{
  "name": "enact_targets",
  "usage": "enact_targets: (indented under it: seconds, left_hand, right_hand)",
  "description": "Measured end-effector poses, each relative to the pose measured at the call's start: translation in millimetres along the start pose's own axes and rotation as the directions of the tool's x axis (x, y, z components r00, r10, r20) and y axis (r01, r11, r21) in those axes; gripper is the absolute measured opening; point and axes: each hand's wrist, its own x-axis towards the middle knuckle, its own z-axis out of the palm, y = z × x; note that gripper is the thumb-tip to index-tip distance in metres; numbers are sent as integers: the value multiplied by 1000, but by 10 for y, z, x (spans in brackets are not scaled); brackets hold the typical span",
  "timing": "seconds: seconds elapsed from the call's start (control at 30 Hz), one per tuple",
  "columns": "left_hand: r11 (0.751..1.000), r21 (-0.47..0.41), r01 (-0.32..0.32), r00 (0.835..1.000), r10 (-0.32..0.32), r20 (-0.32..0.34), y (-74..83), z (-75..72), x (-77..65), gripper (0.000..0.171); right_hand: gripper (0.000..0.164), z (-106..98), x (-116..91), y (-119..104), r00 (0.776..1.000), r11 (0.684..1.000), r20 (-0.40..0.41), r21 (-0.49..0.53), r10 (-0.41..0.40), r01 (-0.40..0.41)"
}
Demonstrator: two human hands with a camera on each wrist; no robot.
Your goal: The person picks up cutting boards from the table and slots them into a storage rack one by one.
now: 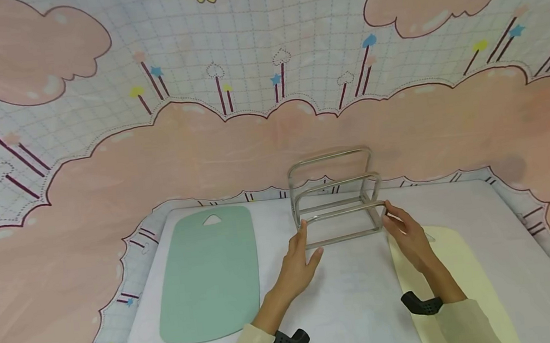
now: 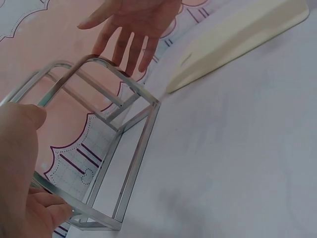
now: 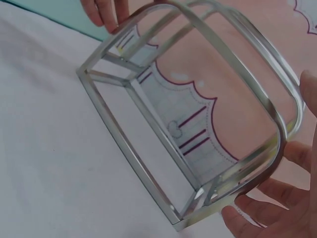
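Note:
A silver metal rack (image 1: 342, 238) with several upright loops stands on the white tabletop towards the back. My left hand (image 1: 295, 264) touches its front left corner, thumb spread away from the bar. At the opposite front corner, my right hand (image 1: 410, 238) has its fingertips against the rounded bar. The left wrist view shows the right hand's fingers (image 2: 135, 49) fairly straight along the outside of the frame. From the right wrist, the rack (image 3: 131, 153) appears with no board in its slots, and the left fingers (image 3: 104, 15) rest on its far side.
A green cutting board (image 1: 208, 279) lies flat on the left of the table. On the right, a cream cutting board (image 1: 458, 264) lies partly under my right forearm. Patterned peach-and-white cloth (image 1: 232, 148) hangs behind the table and surrounds its sides.

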Motion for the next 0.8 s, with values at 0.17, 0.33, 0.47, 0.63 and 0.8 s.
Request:
enact_targets:
  seconds: [0.17, 0.33, 0.47, 0.63, 0.8]
  left_hand:
    - [1000, 1, 1, 1000, -1, -2, -62, -77, -46, 72]
    - [1000, 13, -12, 1000, 12, -10, -120, -154, -80, 72]
    - [999, 30, -18, 1000, 18, -12, -162, -201, -93, 73]
    - [999, 46, -25, 999, 26, -24, -194, -260, -98, 74]
    - [998, 53, -15, 998, 18, -55, -232, -287, -75, 75]
  right_hand:
    - [54, 84, -21, -23, 1000, 999, 13, -39, -2, 2]
    - [56, 175, -52, -40, 999, 999, 23, -39, -25, 26]
    - [56, 235, -61, -72, 999, 999, 16, -13, -42, 43]
    - [56, 298, -56, -131, 998, 998, 25, 25, -59, 58]
    - [57, 371, -61, -189, 998, 999, 34, 13, -44, 43]
